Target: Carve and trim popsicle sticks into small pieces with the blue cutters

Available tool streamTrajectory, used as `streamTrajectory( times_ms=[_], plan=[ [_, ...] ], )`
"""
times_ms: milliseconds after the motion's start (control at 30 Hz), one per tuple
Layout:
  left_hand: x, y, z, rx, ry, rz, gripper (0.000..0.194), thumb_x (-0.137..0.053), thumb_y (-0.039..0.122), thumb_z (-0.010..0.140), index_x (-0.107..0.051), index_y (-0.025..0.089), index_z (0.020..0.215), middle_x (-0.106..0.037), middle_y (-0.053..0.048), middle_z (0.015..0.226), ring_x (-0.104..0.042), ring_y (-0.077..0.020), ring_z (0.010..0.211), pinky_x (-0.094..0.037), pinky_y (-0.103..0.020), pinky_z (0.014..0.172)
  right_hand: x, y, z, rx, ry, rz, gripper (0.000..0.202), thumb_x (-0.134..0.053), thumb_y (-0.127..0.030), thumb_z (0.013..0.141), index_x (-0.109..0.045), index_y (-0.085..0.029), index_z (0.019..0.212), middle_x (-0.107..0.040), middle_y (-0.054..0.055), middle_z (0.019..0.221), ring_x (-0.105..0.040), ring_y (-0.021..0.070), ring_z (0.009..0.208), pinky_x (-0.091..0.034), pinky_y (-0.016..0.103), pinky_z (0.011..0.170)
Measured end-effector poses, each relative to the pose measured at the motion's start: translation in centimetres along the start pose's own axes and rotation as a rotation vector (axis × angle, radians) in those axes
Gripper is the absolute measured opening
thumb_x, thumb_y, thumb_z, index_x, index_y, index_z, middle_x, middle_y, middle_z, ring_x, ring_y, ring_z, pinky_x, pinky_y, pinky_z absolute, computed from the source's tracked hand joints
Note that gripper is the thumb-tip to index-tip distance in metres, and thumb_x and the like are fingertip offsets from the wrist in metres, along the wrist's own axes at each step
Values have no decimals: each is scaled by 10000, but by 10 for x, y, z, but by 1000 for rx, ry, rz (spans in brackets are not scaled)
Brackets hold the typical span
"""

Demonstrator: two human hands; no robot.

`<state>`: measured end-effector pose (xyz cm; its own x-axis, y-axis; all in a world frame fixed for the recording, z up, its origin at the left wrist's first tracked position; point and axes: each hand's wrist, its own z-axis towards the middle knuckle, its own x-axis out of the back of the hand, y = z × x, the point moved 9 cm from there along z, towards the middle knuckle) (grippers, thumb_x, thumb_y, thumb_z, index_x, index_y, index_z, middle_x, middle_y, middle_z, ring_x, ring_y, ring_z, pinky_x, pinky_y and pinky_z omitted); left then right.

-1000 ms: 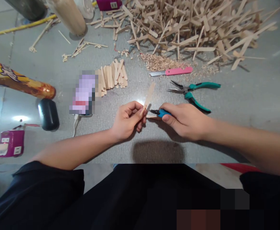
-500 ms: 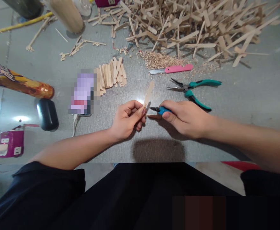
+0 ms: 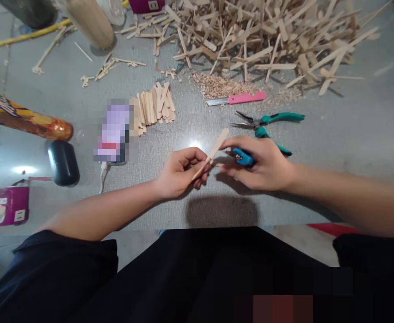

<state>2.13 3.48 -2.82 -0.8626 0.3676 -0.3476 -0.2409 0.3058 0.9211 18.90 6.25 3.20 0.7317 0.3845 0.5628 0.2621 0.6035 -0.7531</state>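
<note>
My left hand pinches flat wooden craft sticks that cross each other at its fingertips. One stick slants up and to the right; another points toward my right hand. Tucked in that right hand is a small tool with a blue handle and dark jaws, seemingly pliers. The right thumb and forefinger reach out around the crossed sticks, the forefinger at or close to the upper stick. Just beyond the right hand lie teal-handled long-nose pliers, their jaws apart.
A pink utility knife lies beside wood shavings. Behind is a large heap of crossed sticks. To the left are a row of loose sticks, a blurred phone, a dark case and a yellow-brown tube.
The right hand has moved its fingers toward the sticks, and the blue tool has shifted back into its palm. The upper stick has tilted further right.
</note>
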Motion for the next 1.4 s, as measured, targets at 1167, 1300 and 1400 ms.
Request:
streamTrajectory(
  times_ms=[1167,1300,1400],
  plan=[
    [15,17,-5,-240,159,340,671,-766,745,1095,-590,222,714,-556,9,573,-450,-104,505,-331,-251,484,23,0,-14,66,356,-469,341,-671,-334,1088,-778,-253,1401,-830,165,1276,-807,308,1005,-631,454,850],
    [2,16,-12,-291,10,618,597,-623,641,1196,-586,225,769,-543,3,633,-417,-125,579,-279,-287,542,6,-12,-17,412,240,-487,360,-681,-305,1083,-751,-270,1435,-855,127,1286,-827,279,956,-618,406,748],
    [7,24,-17,-378,119,556,615,-615,686,1197,-613,228,787,-539,5,640,-438,-133,587,-308,-303,563,-2,-7,-17,454,159,-487,282,-699,-414,1108,-771,-258,1332,-871,74,1051,-796,257,828,-580,401,712]
  ],
)
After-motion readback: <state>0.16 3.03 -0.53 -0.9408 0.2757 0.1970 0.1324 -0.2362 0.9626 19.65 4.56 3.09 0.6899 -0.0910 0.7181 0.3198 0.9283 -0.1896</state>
